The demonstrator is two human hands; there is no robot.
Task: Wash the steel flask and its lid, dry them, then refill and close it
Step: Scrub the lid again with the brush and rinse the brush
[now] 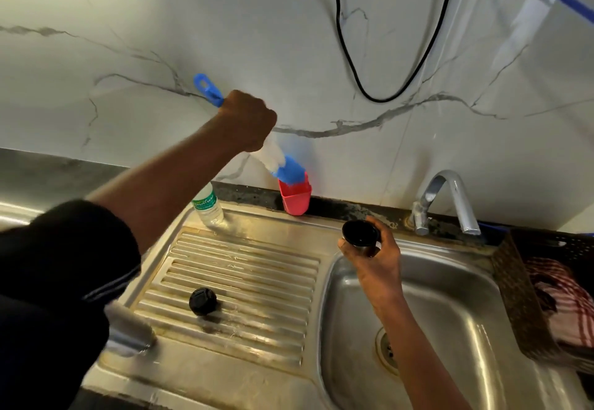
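Presently, by my judgement, you are working early in the wash stage. Nearest on the left, a blurred steel cylinder (128,332) is sitting at the near edge of the drainboard (257,281); I cannot tell what it is. Just beyond it, the black lid (202,301) is lying on the ribs, off the vessel and apart from both hands.

Further right, your right hand (376,265) is gripping what I am taking to be the flask (360,235). The fingers are curling round its black open mouth, and steel is glinting beneath. It is hanging over the near-left corner of the basin (450,313), well short of the tap (450,197). No water is showing from the tap.

At the right edge, a checked cloth (565,300) is waiting in a basket (514,297), presumably for drying.

Farthest back, your left hand (247,120) is closing in a full fist round the brush (283,165). Its blue-tipped head is hovering at the rim of the red cup (295,200); contact cannot be confirmed. A water bottle (209,208) is standing to the left of the cup.

Scrubbing, rinsing, drying, refilling and closing are all appearing outstanding.
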